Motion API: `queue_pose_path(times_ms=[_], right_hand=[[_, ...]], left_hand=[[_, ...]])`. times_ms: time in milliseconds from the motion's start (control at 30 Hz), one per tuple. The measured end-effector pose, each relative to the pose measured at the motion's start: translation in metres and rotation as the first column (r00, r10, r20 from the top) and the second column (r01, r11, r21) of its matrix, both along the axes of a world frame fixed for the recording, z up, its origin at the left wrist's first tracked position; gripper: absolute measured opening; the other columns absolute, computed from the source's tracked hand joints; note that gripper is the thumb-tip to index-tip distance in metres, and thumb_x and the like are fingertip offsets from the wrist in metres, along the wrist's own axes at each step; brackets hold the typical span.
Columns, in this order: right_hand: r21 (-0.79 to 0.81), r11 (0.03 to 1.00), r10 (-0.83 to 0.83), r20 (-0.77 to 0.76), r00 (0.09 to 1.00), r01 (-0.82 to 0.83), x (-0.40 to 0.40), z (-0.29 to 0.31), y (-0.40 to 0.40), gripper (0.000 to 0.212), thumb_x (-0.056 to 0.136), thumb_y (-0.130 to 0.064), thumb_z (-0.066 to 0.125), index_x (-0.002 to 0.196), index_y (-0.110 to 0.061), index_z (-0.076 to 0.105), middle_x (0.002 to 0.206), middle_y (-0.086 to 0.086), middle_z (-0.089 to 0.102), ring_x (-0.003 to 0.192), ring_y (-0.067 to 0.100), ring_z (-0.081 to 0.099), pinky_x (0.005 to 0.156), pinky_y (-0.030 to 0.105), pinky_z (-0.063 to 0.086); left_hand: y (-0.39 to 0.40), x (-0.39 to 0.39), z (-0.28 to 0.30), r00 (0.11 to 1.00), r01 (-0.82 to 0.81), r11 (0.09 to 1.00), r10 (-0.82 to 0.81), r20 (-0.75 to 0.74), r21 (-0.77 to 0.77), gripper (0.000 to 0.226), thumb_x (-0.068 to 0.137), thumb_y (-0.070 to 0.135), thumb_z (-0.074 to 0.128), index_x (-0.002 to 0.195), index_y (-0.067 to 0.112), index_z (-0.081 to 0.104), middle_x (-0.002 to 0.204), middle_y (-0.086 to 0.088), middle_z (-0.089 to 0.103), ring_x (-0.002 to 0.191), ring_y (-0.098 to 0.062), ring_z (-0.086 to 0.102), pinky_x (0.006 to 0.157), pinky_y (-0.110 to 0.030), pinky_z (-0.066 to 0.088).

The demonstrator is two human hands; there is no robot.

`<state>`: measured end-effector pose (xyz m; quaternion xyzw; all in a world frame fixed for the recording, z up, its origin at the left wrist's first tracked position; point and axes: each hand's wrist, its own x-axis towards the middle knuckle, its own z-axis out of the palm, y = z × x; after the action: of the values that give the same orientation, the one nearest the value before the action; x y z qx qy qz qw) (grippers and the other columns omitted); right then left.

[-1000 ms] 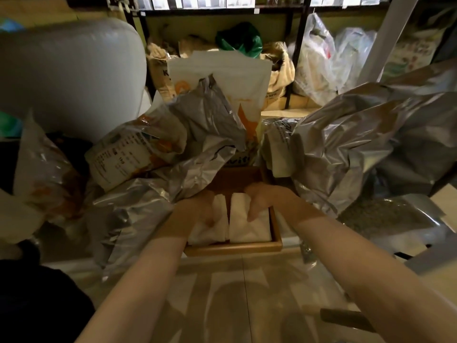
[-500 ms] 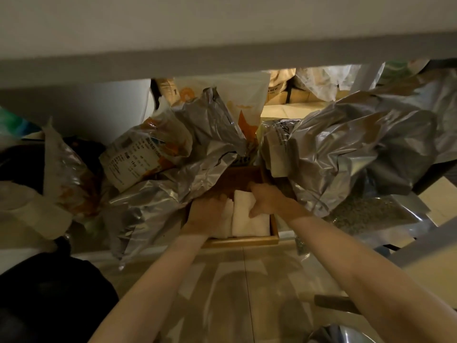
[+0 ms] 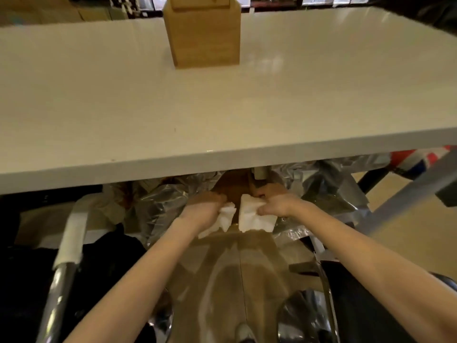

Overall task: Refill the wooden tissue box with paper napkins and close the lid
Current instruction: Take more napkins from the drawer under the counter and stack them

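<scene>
table (image 3: 222, 107) white, wooden tissue box (image 3: 202, 33) on top | left hand (image 3: 200, 211), right hand (image 3: 277, 205) each grip napkins (image 3: 254, 216) beneath

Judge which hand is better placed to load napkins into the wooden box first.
Right, narrowly. The right hand holds a squarer, tidier napkin stack, while the left hand grips a crumpled bundle. The wooden tissue box sits roughly centred on the table, favouring neither.

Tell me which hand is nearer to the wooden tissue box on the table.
Right, narrowly. The right hand grips a napkin stack below the table edge, nearly under the wooden tissue box; the left hand, gripping its own napkins, sits marginally lower.
</scene>
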<state>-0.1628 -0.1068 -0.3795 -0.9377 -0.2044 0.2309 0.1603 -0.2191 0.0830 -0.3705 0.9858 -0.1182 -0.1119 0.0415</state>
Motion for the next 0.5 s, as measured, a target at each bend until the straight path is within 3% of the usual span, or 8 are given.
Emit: queue_pose_path(times_ms=[67, 167, 333, 500], right_hand=[[-0.057, 0.997, 0.054, -0.018, 0.998, -0.055, -0.018, 0.032, -0.005, 0.045, 0.079, -0.027, 0.064, 0.121, -0.015, 0.055, 0.117, 0.005, 0.055, 0.105, 0.021, 0.051, 0.079, 0.027, 0.041], [-0.070, 0.992, 0.100, -0.097, 0.990, -0.107, -0.044, 0.086, -0.014, 0.032, 0.076, -0.023, 0.069, 0.105, -0.011, 0.063, 0.099, 0.002, 0.057, 0.093, 0.019, 0.055, 0.076, 0.028, 0.045], [-0.052, 0.980, 0.183, -0.144, 0.973, -0.192, -0.076, 0.154, -0.025, 0.026, 0.072, -0.021, 0.072, 0.090, -0.003, 0.067, 0.085, 0.003, 0.062, 0.077, 0.017, 0.059, 0.065, 0.026, 0.046], [0.030, 0.986, 0.170, -0.161, 0.972, -0.167, -0.086, 0.218, -0.043, 0.012, 0.069, -0.027, 0.075, 0.074, -0.027, 0.064, 0.080, -0.009, 0.066, 0.076, 0.012, 0.064, 0.069, 0.031, 0.054]], left_hand=[[-0.006, -0.013, 0.032, 0.998, 0.005, 0.999, -0.008, -0.067, -0.054, 0.025, 0.092, 0.013, 0.046, 0.114, 0.017, 0.057, 0.114, -0.007, 0.061, 0.104, -0.023, 0.059, 0.080, -0.029, 0.047], [-0.016, -0.029, 0.082, 0.992, 0.044, 0.996, -0.052, -0.119, -0.073, 0.010, 0.086, 0.009, 0.050, 0.082, 0.014, 0.058, 0.083, -0.001, 0.059, 0.078, -0.018, 0.056, 0.058, -0.023, 0.038], [-0.023, -0.052, 0.150, 0.960, 0.155, 0.980, -0.179, -0.217, -0.121, 0.008, 0.079, 0.011, 0.060, 0.075, 0.017, 0.057, 0.074, 0.004, 0.056, 0.078, -0.018, 0.056, 0.057, -0.021, 0.037], [-0.027, -0.058, 0.215, 0.956, 0.166, 0.964, -0.209, -0.207, -0.208, 0.013, 0.081, 0.017, 0.061, 0.076, 0.026, 0.053, 0.071, 0.015, 0.050, 0.068, -0.006, 0.049, 0.056, -0.022, 0.036]])
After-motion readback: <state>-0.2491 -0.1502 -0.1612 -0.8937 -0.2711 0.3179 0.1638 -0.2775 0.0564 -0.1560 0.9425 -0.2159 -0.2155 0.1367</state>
